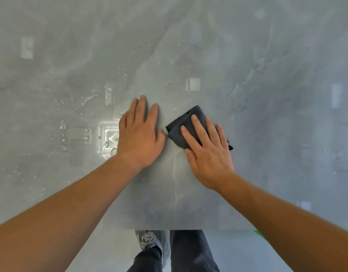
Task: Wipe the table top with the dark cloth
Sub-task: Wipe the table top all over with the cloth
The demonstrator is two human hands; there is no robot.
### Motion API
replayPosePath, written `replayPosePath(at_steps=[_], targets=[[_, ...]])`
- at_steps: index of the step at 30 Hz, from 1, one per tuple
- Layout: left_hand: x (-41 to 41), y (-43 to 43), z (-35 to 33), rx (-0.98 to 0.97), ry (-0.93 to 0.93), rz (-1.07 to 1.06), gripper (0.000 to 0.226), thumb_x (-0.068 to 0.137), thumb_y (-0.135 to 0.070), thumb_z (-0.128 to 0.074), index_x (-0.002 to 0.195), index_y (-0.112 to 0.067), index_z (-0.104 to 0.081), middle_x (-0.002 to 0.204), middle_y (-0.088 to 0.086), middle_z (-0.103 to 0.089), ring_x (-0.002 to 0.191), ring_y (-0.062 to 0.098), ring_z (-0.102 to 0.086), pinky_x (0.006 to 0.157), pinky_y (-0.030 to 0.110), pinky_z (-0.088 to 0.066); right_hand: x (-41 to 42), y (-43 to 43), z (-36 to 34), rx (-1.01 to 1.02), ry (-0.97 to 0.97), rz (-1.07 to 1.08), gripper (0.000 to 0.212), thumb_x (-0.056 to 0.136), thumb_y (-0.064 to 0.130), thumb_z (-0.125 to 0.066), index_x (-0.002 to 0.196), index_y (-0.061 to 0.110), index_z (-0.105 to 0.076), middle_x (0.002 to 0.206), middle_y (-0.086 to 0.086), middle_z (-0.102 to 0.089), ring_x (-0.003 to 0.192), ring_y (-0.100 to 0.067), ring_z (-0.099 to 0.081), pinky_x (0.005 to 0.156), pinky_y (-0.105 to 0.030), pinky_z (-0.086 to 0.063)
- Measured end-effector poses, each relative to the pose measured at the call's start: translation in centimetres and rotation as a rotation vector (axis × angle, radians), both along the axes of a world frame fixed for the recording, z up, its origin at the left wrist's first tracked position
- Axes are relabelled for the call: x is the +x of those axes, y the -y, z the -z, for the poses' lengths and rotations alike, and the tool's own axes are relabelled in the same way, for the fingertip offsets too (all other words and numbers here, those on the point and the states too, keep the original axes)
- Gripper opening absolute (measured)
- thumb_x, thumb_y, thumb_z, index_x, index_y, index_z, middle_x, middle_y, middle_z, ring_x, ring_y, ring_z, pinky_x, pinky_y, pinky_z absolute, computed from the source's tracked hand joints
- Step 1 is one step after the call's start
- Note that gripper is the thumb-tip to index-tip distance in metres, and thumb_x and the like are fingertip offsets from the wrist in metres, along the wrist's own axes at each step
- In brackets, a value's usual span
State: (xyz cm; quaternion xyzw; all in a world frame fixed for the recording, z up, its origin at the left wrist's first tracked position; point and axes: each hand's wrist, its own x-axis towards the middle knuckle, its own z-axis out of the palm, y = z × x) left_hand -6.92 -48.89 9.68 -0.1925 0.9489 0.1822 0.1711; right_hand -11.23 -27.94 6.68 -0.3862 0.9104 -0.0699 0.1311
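Dark cloth: folded, mid-table toward the near edge, pinned under the flat, open-fingered right hand for wiping pressure. Left hand: open, palm down just beside it, empty, likely bracing. Water droplets: leftward, unwiped.

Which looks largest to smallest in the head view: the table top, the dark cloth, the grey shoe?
1. table top, by far.
2 and 3. dark cloth and grey shoe: unsure; both partly hidden, and the shoe is farther away.
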Motion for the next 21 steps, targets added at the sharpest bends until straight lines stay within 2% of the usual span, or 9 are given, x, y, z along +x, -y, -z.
replayPosePath(at_steps=[2,5,7,9,12,15,17,19,21], targets=[[0.0,-0.1,0.0,0.0,0.002,-0.007,0.064,0.098,-0.04,-0.036,0.156,-0.022,-0.015,0.167,0.008,0.006,0.153,0.024,0.01,0.12,0.043,-0.002,-2.7,0.2,0.3,0.007,-0.019,0.041,0.054,0.103,0.041,-0.037,0.155,0.029,-0.032,0.168,-0.003,-0.016,0.153,-0.036,-0.014,0.124,-0.053,-0.01],[-0.2,-0.2,0.0,-0.003,-0.001,-0.025,0.062,0.099,-0.039,-0.037,0.155,-0.022,-0.019,0.167,0.008,0.003,0.153,0.025,0.008,0.12,0.043,-0.003,-6.0,2.4,0.4,-0.025,-0.012,0.383,0.057,0.103,0.04,-0.035,0.158,0.031,-0.024,0.168,-0.002,-0.011,0.153,-0.035,-0.01,0.124,-0.052,-0.007],[-0.3,-0.4,-0.1,0.002,-0.007,-0.034,0.061,0.098,-0.038,-0.039,0.155,-0.021,-0.021,0.167,0.009,0.001,0.153,0.025,0.007,0.12,0.044,-0.004,-5.5,3.7,0.4,-0.024,-0.008,0.464,0.058,0.103,0.039,-0.033,0.159,0.029,-0.02,0.169,-0.004,-0.009,0.153,-0.036,-0.007,0.124,-0.053,-0.006],[-0.4,-0.6,-0.1,0.006,-0.01,-0.047,0.061,0.098,-0.037,-0.04,0.155,-0.02,-0.023,0.167,0.01,0.0,0.153,0.026,0.006,0.121,0.044,-0.004,-3.4,3.6,0.1,-0.016,-0.02,0.333,0.058,0.102,0.038,-0.036,0.158,0.026,-0.024,0.168,-0.007,-0.011,0.153,-0.039,-0.01,0.123,-0.056,-0.011],[-0.6,-0.8,-0.3,0.01,0.0,-0.059,0.061,0.099,-0.037,-0.039,0.155,-0.02,-0.022,0.167,0.01,0.001,0.153,0.026,0.006,0.121,0.044,-0.004,-0.9,0.9,0.0,0.028,-0.009,0.017,0.057,0.103,0.039,-0.036,0.157,0.024,-0.028,0.168,-0.009,-0.013,0.153,-0.041,-0.01,0.121,-0.059,-0.016],[-0.8,-1.0,-0.4,0.009,0.021,-0.063,0.061,0.099,-0.039,-0.037,0.154,-0.02,-0.021,0.167,0.01,0.003,0.153,0.027,0.008,0.122,0.045,-0.005,-2.7,-0.4,0.0,0.06,-0.017,-0.102,0.056,0.103,0.041,-0.035,0.157,0.026,-0.03,0.168,-0.007,-0.015,0.152,-0.039,-0.014,0.121,-0.057,-0.016],[-1.0,-1.2,-0.5,0.011,0.032,-0.075,0.06,0.099,-0.039,-0.037,0.153,-0.019,-0.022,0.166,0.012,0.002,0.153,0.028,0.008,0.122,0.046,-0.005,-5.7,0.6,0.1,0.04,-0.027,0.019,0.056,0.102,0.042,-0.035,0.156,0.027,-0.03,0.167,-0.006,-0.017,0.152,-0.038,-0.016,0.122,-0.056,-0.014],[-1.1,-1.1,-0.6,0.013,0.033,-0.083,0.057,0.099,-0.038,-0.039,0.151,-0.018,-0.026,0.165,0.014,-0.003,0.152,0.03,0.004,0.121,0.047,-0.006,-9.5,2.6,0.3,-0.017,0.008,0.276,0.056,0.103,0.041,-0.034,0.157,0.029,-0.025,0.168,-0.003,-0.012,0.153,-0.036,-0.011,0.123,-0.054,-0.01],[-1.3,-0.9,-0.6,0.011,0.008,-0.079,0.051,0.097,-0.037,-0.04,0.143,-0.017,-0.036,0.161,0.017,-0.016,0.15,0.036,-0.009,0.12,0.05,-0.014,-11.4,4.8,0.2,-0.038,0.048,0.451,0.056,0.104,0.04,-0.031,0.159,0.031,-0.02,0.169,-0.001,-0.006,0.154,-0.034,-0.004,0.124,-0.054,-0.005]])
